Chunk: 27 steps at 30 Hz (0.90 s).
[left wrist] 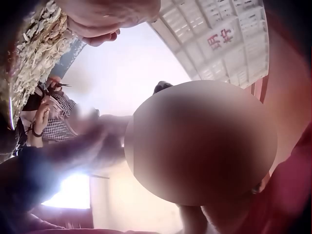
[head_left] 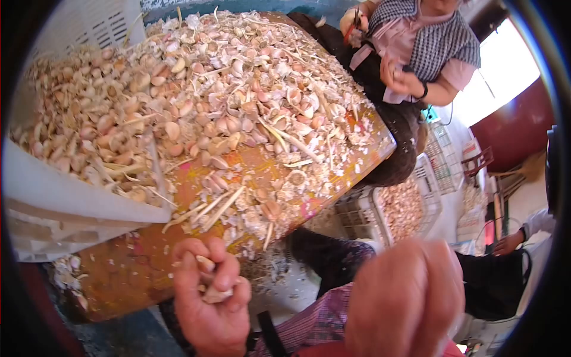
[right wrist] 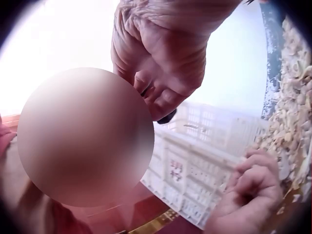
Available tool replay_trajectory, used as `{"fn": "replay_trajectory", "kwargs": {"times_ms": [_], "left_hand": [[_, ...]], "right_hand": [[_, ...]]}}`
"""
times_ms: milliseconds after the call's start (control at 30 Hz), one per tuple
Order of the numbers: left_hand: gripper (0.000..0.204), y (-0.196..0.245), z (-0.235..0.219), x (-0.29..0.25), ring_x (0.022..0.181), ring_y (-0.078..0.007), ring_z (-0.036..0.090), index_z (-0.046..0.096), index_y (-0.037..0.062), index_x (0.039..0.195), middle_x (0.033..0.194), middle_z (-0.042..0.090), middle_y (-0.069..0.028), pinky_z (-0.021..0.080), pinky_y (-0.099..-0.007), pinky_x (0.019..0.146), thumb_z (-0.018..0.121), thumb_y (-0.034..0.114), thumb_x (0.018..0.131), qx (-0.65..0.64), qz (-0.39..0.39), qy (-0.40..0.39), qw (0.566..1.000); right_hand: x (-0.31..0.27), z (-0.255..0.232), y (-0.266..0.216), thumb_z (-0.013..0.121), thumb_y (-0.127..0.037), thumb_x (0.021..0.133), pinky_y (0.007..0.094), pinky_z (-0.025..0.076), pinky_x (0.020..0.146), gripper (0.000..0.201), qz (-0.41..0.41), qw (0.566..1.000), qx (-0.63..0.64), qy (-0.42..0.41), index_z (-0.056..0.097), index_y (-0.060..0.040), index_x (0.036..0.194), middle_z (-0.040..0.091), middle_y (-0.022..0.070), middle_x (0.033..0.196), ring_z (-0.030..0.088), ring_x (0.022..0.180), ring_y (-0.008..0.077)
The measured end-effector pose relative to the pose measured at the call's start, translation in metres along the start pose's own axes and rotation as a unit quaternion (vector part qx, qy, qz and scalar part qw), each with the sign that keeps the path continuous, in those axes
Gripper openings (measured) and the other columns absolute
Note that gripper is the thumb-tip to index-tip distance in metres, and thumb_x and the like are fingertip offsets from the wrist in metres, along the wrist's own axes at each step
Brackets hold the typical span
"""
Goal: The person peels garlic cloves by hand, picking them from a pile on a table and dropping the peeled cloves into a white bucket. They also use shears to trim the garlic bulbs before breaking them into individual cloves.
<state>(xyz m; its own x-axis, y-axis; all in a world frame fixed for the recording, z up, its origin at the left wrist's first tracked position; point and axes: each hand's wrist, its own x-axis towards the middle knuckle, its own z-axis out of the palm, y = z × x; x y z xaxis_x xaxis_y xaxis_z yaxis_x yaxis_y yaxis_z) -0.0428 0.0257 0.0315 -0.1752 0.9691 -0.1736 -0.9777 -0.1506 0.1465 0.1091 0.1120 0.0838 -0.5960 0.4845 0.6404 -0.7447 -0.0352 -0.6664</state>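
In the head view, the left hand (head_left: 214,303) is at the table's near edge with curled fingers, gripping garlic cloves (head_left: 215,294) between fingers and thumb. The right hand (head_left: 407,297) is raised close to the head camera, blurred and apart from the left. In the right wrist view, the right hand (right wrist: 163,53) has bent fingers beside a small dark object (right wrist: 168,117) near the head; whether it holds this cannot be told. A large heap of garlic cloves and skins (head_left: 196,113) covers much of the wooden table (head_left: 128,268).
A white plastic crate (head_left: 77,208) lies tilted on the table's left, beside the heap. Another person (head_left: 416,53) sits across the far corner. Crates with garlic (head_left: 401,208) stand on the floor at the right. Someone's hand (head_left: 510,243) shows at the far right.
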Motion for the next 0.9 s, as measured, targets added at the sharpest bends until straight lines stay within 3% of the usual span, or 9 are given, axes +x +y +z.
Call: {"fn": "replay_trajectory", "kwargs": {"times_ms": [167, 267, 333, 433, 467, 500, 700, 767, 900], "left_hand": [[0.022, -0.001, -0.011, 0.002, 0.073, -0.0107, 0.052, 0.05, 0.0081, 0.11, 0.101, 0.05, -0.0071, 0.045, -0.0233, 0.046, 0.042, 0.027, 0.102, 0.046, 0.019, 0.062, 0.997], [0.027, -0.005, -0.012, 0.004, 0.075, -0.0161, 0.052, 0.052, 0.0046, 0.113, 0.102, 0.051, -0.0117, 0.049, -0.0294, 0.048, 0.04, 0.027, 0.102, -0.022, -0.016, 0.097, 0.995], [0.028, -0.008, -0.015, 0.008, 0.076, -0.0146, 0.052, 0.053, 0.0071, 0.113, 0.099, 0.053, -0.009, 0.048, -0.0285, 0.051, 0.044, 0.03, 0.101, 0.019, -0.033, 0.096, 0.995], [0.038, -0.012, -0.015, 0.011, 0.081, -0.0142, 0.055, 0.055, 0.0084, 0.119, 0.103, 0.059, -0.0072, 0.047, -0.0303, 0.061, 0.046, 0.038, 0.098, 0.107, -0.069, 0.137, 0.982], [0.038, -0.015, -0.011, 0.015, 0.082, -0.0142, 0.056, 0.055, 0.0078, 0.119, 0.104, 0.06, -0.0075, 0.047, -0.0302, 0.061, 0.045, 0.039, 0.099, 0.097, -0.066, 0.148, 0.982], [0.038, -0.014, -0.009, 0.018, 0.083, -0.0141, 0.056, 0.055, 0.0071, 0.118, 0.106, 0.06, -0.0078, 0.047, -0.0301, 0.062, 0.044, 0.039, 0.099, 0.088, -0.064, 0.157, 0.982], [0.026, 0.003, -0.037, 0.022, 0.083, -0.0164, 0.057, 0.054, 0.0072, 0.113, 0.104, 0.057, -0.0106, 0.05, -0.0286, 0.058, 0.05, 0.028, 0.098, 0.013, -0.061, 0.117, 0.991], [0.021, 0.006, -0.032, 0.023, 0.079, -0.0145, 0.053, 0.054, 0.007, 0.107, 0.099, 0.053, -0.0099, 0.043, -0.0241, 0.049, 0.051, 0.026, 0.099, 0.022, -0.051, 0.146, 0.988], [0.02, 0.013, -0.041, 0.024, 0.077, -0.0129, 0.051, 0.053, 0.0076, 0.104, 0.096, 0.052, -0.0084, 0.04, -0.0208, 0.046, 0.049, 0.026, 0.1, -0.001, -0.03, 0.119, 0.992]], "right_hand": [[-0.003, 0.035, -0.002, 0.065, -0.006, 0.088, 0.0292, 0.054, 0.057, 0.015, -0.108, 0.991, 0.076, 0.019, 0.07, 0.0072, 0.086, 0.062, 0.0193, 0.086, 0.063, 0.068, 0.0223], [0.0, 0.017, -0.008, 0.064, -0.006, 0.088, 0.0284, 0.053, 0.055, 0.014, -0.023, 0.995, 0.091, -0.033, 0.07, 0.0064, 0.085, 0.062, 0.0171, 0.083, 0.063, 0.066, 0.0226], [0.006, -0.001, -0.002, 0.066, -0.003, 0.081, 0.0289, 0.051, 0.059, 0.007, 0.033, 0.994, -0.1, 0.001, 0.068, 0.0035, 0.082, 0.063, 0.0132, 0.079, 0.063, 0.07, 0.0221], [0.012, -0.016, 0.007, 0.07, 0.0, 0.07, 0.0298, 0.048, 0.064, 0.008, 0.126, 0.914, -0.38, 0.068, 0.065, -0.0008, 0.077, 0.064, 0.0072, 0.073, 0.063, 0.076, 0.0214], [0.01, -0.006, 0.017, 0.069, 0.001, 0.073, 0.0305, 0.049, 0.066, 0.011, 0.26, 0.887, -0.359, 0.128, 0.066, -0.0019, 0.083, 0.065, 0.0077, 0.081, 0.063, 0.078, 0.0228], [0.014, -0.015, 0.027, 0.067, 0.001, 0.076, 0.0316, 0.049, 0.067, 0.015, 0.236, 0.875, -0.423, 0.013, 0.067, -0.0029, 0.09, 0.065, 0.0103, 0.09, 0.063, 0.079, 0.025], [0.023, -0.057, 0.08, 0.065, -0.002, 0.079, 0.0366, 0.049, 0.065, 0.019, 0.259, 0.824, -0.491, 0.111, 0.066, -0.0048, 0.098, 0.062, 0.0133, 0.088, 0.062, 0.078, 0.0308], [0.018, -0.078, 0.11, 0.064, -0.005, 0.081, 0.0394, 0.048, 0.063, 0.015, 0.2, 0.72, -0.654, 0.12, 0.065, -0.0059, 0.096, 0.061, 0.0133, 0.086, 0.061, 0.076, 0.0331], [0.023, -0.074, 0.123, 0.064, -0.006, 0.081, 0.041, 0.048, 0.063, 0.012, 0.151, 0.64, -0.747, 0.1, 0.065, -0.0062, 0.093, 0.061, 0.0129, 0.085, 0.06, 0.074, 0.0349]]}}
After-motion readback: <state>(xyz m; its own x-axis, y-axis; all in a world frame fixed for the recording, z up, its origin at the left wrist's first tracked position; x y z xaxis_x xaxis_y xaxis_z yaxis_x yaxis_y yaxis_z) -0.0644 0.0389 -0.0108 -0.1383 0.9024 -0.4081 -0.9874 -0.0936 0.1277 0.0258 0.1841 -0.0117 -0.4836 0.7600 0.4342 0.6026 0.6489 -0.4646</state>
